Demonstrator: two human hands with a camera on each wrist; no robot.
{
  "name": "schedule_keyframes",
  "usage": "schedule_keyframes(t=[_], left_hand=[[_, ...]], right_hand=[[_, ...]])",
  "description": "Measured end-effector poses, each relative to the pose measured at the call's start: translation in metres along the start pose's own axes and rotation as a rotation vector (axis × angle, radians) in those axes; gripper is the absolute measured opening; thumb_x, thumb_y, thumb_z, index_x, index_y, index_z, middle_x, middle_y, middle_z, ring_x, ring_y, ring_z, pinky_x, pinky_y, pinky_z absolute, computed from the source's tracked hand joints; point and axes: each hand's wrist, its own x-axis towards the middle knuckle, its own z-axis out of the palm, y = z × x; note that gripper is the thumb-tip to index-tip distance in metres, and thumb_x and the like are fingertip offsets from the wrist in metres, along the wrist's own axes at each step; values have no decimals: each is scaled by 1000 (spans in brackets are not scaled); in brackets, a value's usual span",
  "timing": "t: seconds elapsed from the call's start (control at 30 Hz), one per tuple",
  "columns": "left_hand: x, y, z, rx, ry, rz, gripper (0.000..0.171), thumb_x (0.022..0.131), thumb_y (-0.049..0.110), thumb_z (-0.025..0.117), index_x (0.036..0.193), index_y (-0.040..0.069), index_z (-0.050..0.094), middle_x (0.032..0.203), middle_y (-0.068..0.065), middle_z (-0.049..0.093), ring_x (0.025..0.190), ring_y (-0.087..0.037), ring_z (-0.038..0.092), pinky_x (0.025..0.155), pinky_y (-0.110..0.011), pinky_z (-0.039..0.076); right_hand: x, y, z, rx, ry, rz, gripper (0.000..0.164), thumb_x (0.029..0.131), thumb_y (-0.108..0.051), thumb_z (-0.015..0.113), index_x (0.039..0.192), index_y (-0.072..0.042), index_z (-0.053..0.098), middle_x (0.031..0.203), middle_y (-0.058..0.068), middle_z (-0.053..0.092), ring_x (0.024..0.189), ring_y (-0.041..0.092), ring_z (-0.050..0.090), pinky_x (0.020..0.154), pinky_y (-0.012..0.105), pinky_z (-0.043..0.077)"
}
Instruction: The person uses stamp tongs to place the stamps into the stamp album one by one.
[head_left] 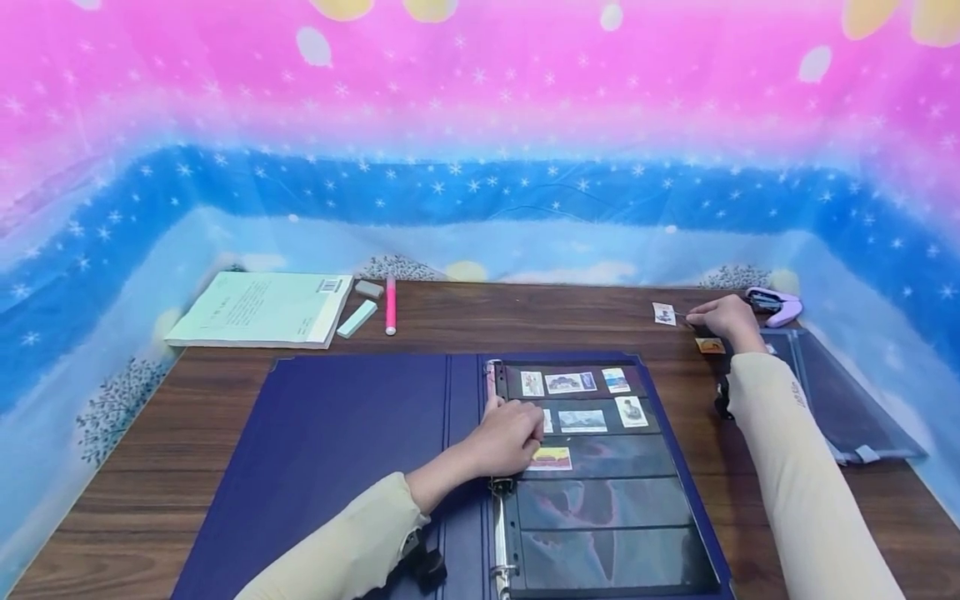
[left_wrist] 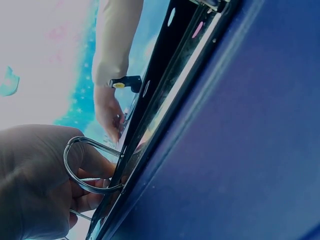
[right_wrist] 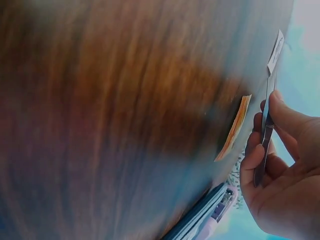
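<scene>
My right hand point(head_left: 726, 321) holds metal tweezers point(right_wrist: 267, 125) at the far right of the table. At their tips is a small white stamp point(right_wrist: 275, 52) with a dark picture. Just below this hand lies an orange stamp point(head_left: 709, 345). My left hand point(head_left: 504, 437) rests on the right-hand page of an open dark blue stamp album point(head_left: 367, 433), fingers loosely bent beside a metal ring point(left_wrist: 70, 160). A yellow and red stamp point(head_left: 551, 458) sits in the third pocket row, close to those fingers. Several other stamps fill the two rows above.
A dark zip pouch point(head_left: 847, 400) lies to the right, partly under my right forearm, with a lilac stapler point(head_left: 780, 308) behind it. At the back left are a pale green book point(head_left: 258, 308), a grey eraser point(head_left: 368, 289), a mint-coloured block point(head_left: 357, 319) and a pink marker point(head_left: 391, 307).
</scene>
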Motion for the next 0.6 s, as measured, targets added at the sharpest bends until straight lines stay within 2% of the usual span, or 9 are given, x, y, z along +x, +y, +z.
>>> schedule_keyframes(t=[0.13, 0.33, 0.6], left_hand=[[0, 1, 0, 6, -3, -5, 13, 79, 4, 58, 75, 15, 53, 75, 7, 55, 68, -7, 40, 76, -27, 24], [1, 1, 1, 11, -8, 1, 13, 80, 5, 58, 75, 16, 53, 76, 7, 56, 69, -7, 41, 76, -27, 24], [0, 0, 1, 7, -3, -6, 15, 78, 4, 58, 73, 17, 52, 75, 8, 55, 68, -7, 41, 76, -28, 24]], right_hand=[[-1, -3, 3, 18, 5, 3, 41, 95, -32, 52, 121, -1, 60, 137, 30, 42, 123, 47, 41, 98, 57, 36], [-1, -7, 5, 39, -5, 51, 40, 96, -32, 49, 121, -5, 61, 141, 28, 39, 125, 46, 39, 99, 56, 35], [2, -15, 9, 58, -30, 32, 41, 95, -34, 50, 121, -5, 61, 142, 26, 39, 129, 44, 36, 104, 56, 31]])
